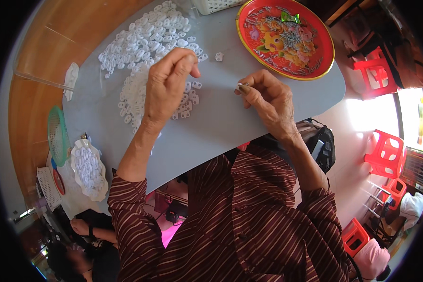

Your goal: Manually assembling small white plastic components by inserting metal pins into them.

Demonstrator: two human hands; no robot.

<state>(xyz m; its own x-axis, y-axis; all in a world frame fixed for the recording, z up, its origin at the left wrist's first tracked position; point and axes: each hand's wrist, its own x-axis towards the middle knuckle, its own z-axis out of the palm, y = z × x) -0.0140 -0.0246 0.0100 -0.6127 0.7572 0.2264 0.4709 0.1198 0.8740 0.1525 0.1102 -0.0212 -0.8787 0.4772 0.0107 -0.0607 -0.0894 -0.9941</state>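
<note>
White scalloped dish point(97, 195): heaped with small pieces; a stray elbow could tip it on us.
Loose white plastic pieces with holes point(150, 41): spread over the smooth grey table point(211, 124); one careless wrist sweep scatters them.
Our left hand point(167, 87): curled in above the heap; can't tell if it's holding anything.
Lone white piece point(219, 57): off by itself, easily flicked away.
Our right hand point(272, 101): pinching a tiny white bit point(240, 85) at the fingertips; slippery grip, we'd drop it.
Round red flowered tray point(325, 42): loose silvery screws point(291, 38); bump the rim, they'd spill.

No lettering, label, number or sign can be read anywhere in view.
</note>
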